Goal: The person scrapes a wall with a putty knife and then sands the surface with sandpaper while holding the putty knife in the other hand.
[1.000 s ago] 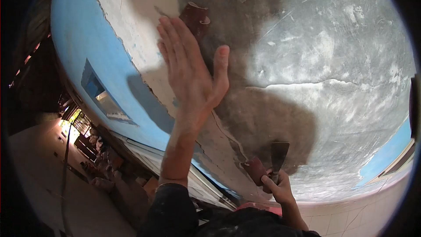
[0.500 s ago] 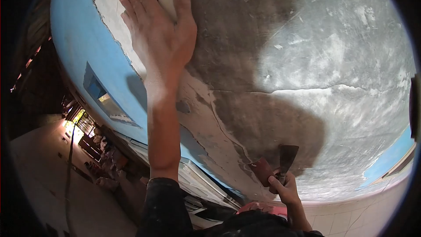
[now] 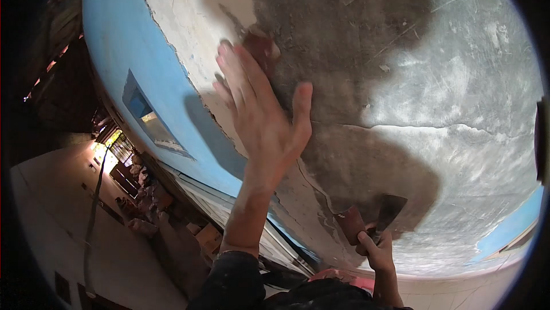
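My left hand [image 3: 263, 121] lies flat on the wall, its fingers stretched out and its thumb spread to the right. A reddish-brown sheet [image 3: 260, 49] shows past its fingertips, partly under the hand and blurred. Lower right, my right hand [image 3: 379, 251] is closed around a scraper with a dark flat blade [image 3: 392, 210] and a second reddish-brown piece [image 3: 350, 225], both pointing up beside the wall. The wall is grey and patchy [image 3: 424, 98], with a pale strip [image 3: 177, 18] along its left side and a crack across the middle.
Blue paint [image 3: 109, 29] with a small recessed opening [image 3: 150, 120] borders the pale strip. Farther back at lower left are a bright gateway [image 3: 114, 149], piled items [image 3: 143, 195] and a hanging dark cable [image 3: 94, 212]. Something pink [image 3: 344, 275] shows low by my body.
My left hand and the sheet at its fingertips have moved down and right across the wall. My right hand has shifted slightly right, still holding the scraper and piece. The view has shifted a little.
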The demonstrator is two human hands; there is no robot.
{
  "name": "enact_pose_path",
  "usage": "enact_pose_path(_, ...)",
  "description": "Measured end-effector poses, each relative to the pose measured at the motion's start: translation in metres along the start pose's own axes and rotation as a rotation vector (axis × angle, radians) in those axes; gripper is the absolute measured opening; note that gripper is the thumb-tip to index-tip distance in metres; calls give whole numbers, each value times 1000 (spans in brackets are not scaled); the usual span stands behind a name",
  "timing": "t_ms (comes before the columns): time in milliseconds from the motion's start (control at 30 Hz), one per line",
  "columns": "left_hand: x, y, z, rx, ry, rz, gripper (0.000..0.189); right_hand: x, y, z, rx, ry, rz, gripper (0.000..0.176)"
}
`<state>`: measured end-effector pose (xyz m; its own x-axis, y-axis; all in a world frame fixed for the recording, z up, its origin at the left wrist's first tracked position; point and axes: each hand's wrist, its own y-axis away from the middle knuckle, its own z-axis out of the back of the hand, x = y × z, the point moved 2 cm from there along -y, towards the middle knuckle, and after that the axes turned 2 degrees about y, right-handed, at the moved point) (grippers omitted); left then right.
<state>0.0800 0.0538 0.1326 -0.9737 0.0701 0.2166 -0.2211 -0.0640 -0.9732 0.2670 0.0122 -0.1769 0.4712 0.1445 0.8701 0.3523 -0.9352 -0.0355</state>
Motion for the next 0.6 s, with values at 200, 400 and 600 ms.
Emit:
enact_pose_path(200, 23, -67, -1, -41, 53, 44, 83, 3, -5, 0, -63, -25, 16, 22)
enact_pose_path(400, 1, 16, -1, 12, -42, 41, 70, 1, -8, 8, -91, 0, 34, 25)
enact_pose_path(600, 31, -57, -1, 18, -16, 64, 82, 0, -9, 8, -101, 2, 14, 27)
